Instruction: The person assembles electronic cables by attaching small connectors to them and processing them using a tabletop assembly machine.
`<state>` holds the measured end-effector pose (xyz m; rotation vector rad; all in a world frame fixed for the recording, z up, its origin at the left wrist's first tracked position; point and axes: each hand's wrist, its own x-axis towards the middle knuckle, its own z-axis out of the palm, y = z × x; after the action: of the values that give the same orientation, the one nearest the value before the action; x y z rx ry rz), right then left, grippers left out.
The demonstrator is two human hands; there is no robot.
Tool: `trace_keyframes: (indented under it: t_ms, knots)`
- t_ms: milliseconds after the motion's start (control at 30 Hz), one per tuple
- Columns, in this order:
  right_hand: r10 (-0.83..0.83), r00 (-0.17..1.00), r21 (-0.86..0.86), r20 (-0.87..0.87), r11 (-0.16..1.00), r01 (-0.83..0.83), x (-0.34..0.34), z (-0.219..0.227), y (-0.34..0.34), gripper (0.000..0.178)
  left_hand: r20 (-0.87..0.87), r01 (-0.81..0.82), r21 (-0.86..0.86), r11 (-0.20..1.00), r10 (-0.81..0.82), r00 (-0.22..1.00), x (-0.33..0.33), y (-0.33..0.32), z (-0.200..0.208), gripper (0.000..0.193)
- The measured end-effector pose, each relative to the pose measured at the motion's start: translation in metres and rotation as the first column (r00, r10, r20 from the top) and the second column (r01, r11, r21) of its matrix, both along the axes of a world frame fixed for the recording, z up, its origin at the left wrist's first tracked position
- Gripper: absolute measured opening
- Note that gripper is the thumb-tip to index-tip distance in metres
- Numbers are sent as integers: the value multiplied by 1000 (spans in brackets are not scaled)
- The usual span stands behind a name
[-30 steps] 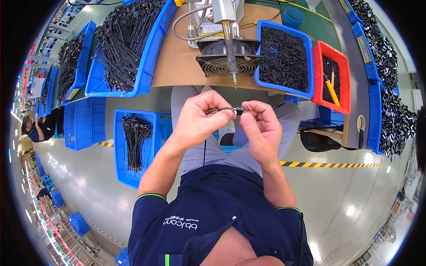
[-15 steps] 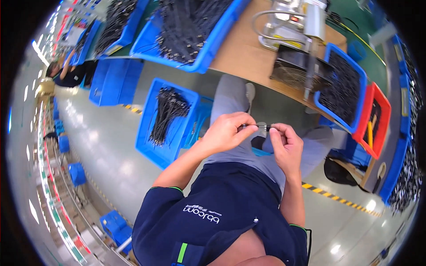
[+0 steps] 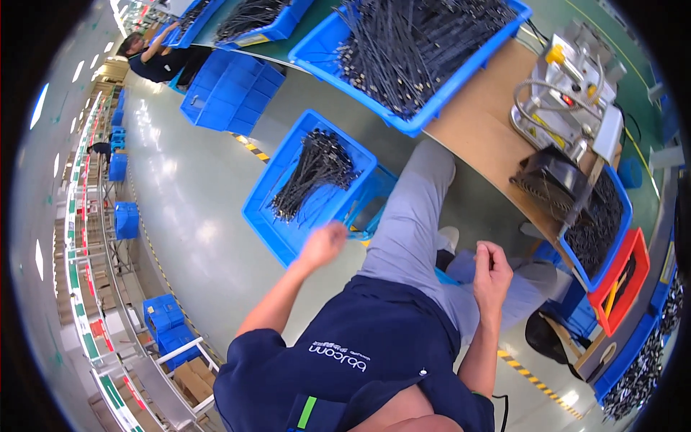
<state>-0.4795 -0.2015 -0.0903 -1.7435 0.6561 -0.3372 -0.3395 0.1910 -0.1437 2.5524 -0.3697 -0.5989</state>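
Observation:
My left hand (image 3: 323, 245) is beside the near edge of a blue bin (image 3: 264, 234) on my left. Motion blurs its fingers, and nothing can be made out in them. Inside that bin lies a heap of black cables (image 3: 317, 169) with small metal ends. My right hand (image 3: 492, 273) is raised over my right thigh. Its fingers are curled and pressed together; whatever they may hold is too small or hidden to tell.
A large blue bin of black cables (image 3: 425, 54) stands on the brown workbench (image 3: 482, 115) ahead. To its right are a metal bench machine (image 3: 568, 86), a black fan (image 3: 551, 176), a blue tray of black parts (image 3: 594, 230) and a red bin (image 3: 637, 277). Another person (image 3: 155, 61) works far left.
My hands were together over my lap, pinching a small black part with metal pins. They have parted: the left swung toward the blue bin, the right stayed over my thigh. The view has shifted left.

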Motion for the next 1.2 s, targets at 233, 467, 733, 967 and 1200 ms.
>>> trace_keyframes:
  t_ms: [233, 467, 733, 967, 1200]
  knots:
    - [39, 999, 24, -7, 999, -39, -5, -25, 3, 18, -556, 2, -216, 976, -125, 822, -63, 13, -43, 18]
    - [114, 993, 40, -36, 993, -112, 0, -25, 12, 18, -575, -219, -229, 948, 49, 816, -87, -16, -32, 25]
    - [133, 991, 47, -6, 990, -133, 3, -37, 22, 17, -968, -774, -217, 595, -31, 248, -97, -12, -28, 48]
    - [158, 988, 60, 1, 986, -157, 11, -31, 22, 17, -964, -763, -262, 590, -131, 230, -95, -29, -56, 52]
    - [151, 988, 81, 16, 985, -152, 8, -41, 17, 19, -875, -634, -383, 672, -42, 483, -102, -14, -120, 46]
